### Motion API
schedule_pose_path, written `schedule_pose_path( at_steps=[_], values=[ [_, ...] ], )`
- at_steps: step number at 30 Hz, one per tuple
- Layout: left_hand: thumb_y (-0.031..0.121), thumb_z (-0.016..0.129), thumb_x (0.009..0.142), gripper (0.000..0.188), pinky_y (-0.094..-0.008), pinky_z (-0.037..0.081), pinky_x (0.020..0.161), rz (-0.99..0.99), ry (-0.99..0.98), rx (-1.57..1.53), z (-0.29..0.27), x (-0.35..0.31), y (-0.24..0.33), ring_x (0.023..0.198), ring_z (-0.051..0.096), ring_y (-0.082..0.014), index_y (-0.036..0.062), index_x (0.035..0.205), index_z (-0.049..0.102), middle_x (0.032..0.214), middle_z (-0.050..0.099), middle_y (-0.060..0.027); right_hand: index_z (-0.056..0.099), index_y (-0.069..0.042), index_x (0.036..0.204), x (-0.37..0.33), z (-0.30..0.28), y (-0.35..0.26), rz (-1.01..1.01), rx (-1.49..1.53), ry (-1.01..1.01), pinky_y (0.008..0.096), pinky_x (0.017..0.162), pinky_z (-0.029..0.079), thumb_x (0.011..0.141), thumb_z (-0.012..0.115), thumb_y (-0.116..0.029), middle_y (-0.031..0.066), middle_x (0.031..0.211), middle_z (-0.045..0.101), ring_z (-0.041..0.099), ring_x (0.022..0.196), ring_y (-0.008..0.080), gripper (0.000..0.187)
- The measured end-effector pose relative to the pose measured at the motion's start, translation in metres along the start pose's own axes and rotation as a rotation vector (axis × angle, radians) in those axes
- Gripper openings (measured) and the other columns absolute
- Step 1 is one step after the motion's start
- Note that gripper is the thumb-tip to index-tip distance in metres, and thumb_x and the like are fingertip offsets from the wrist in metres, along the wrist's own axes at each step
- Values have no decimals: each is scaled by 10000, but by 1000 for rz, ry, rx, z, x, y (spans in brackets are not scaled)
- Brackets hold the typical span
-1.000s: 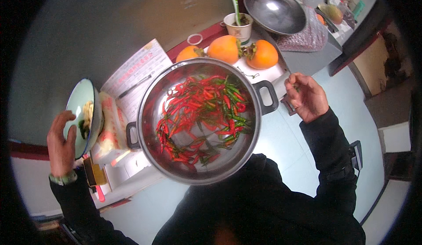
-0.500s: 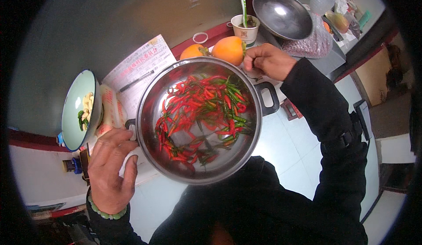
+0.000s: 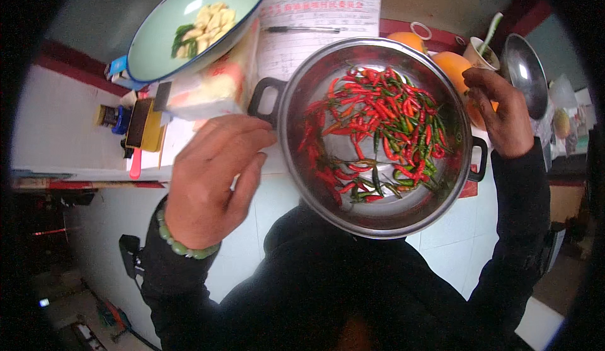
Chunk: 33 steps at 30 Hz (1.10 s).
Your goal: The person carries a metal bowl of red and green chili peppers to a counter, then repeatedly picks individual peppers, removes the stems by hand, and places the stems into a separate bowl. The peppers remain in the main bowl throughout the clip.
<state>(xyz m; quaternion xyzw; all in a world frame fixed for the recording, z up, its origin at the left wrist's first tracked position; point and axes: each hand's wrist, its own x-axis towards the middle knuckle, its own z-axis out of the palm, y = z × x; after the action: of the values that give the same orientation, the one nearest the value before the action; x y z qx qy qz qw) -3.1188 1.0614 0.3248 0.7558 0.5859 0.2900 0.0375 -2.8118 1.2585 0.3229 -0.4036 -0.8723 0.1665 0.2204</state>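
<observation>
A steel pot [image 3: 301, 190] with black side handles holds many small red and green chili peppers [image 3: 391, 108]. My left hand [image 3: 217, 178] is at the pot's left rim, below the left handle, its fingers loosely bent and the thumb apart; nothing shows in it. Beyond the right rim, beside the orange persimmons [image 3: 451, 67], my right hand [image 3: 507, 115] has its thumb and fingers pinched together. Whatever may be between those fingertips is hidden.
A pale green enamel bowl [image 3: 151, 51] with peeled garlic cloves [image 3: 214, 23] and green peppers stands back left on a plastic-wrapped package [image 3: 211, 92]. Behind the pot lies a written sheet [image 3: 359, 17] with a pen [image 3: 302, 29]. A paper cup [image 3: 477, 55] and a dark wok [image 3: 526, 77] are at right.
The view has turned left, so the pot and bowl appear farther right. My right hand stays by the persimmons, fingers still pinched. My left hand remains close to the pot's left side.
</observation>
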Motion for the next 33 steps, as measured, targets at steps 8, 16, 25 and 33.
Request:
schedule_pose_path(
  at_steps=[8,16,25,33],
  values=[
    [-45,590,737,194,-352,514,719,-116,69,-247,48,-27,-10,837,619,-307,0,925,598,957,601,-148,601,8,961,16,102,-90,-647,27,-430,389,718,497,683,547,69,168,952,589,596,891,329,290],
    [-20,583,739,189,-368,509,665,-95,135,-294,57,-35,-18,796,607,-322,19,924,580,951,587,-135,591,-53,1008,26,124,-92,-692,-156,-450,391,801,497,779,525,-94,140,985,580,584,924,317,242],
    [11,571,767,177,-375,513,670,-112,118,-327,58,-27,-21,803,604,-337,16,944,571,956,581,-148,515,-36,809,27,93,-66,-132,363,-476,288,582,430,760,520,13,29,721,542,568,669,179,70],
    [40,548,802,193,-352,509,648,-252,100,-697,60,9,-6,772,629,-313,10,993,559,869,617,-172,560,-7,974,19,71,-68,180,1082,-555,181,607,445,874,562,-45,15,792,595,564,666,60,107]
  ],
)
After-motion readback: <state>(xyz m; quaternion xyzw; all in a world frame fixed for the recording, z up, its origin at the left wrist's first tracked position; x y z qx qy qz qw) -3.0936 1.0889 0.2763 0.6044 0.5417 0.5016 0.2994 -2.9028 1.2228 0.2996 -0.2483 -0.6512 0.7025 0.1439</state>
